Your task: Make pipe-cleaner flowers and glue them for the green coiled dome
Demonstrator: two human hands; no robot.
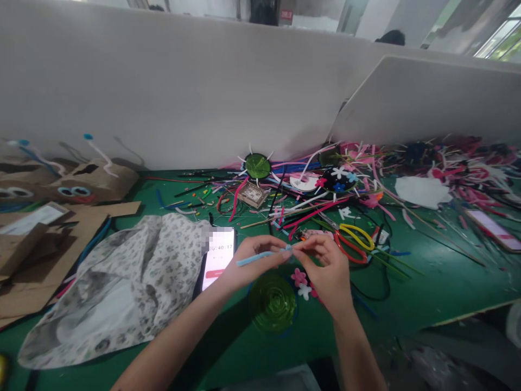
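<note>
2 hands (258, 267) (329, 267) pinch blue pipe cleaner (253, 259) near green dish (273, 304).

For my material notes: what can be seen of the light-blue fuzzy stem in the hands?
The light-blue fuzzy stem looks like a chenille pipe cleaner. Its nearly straight tail points left across the left hand; the rest bunches at the fingertips of that hand and the right hand. Fingers partly hide that bunch.

With the dish (273, 305) on the table (411, 293) as centre, I locate: pipe cleaner (254, 258), partition (183, 98) behind, at twelve o'clock; cloth (146, 266) at nine; phone (218, 262) at ten; flowers (300, 277) at two, scissors (344, 229) beyond.
</note>
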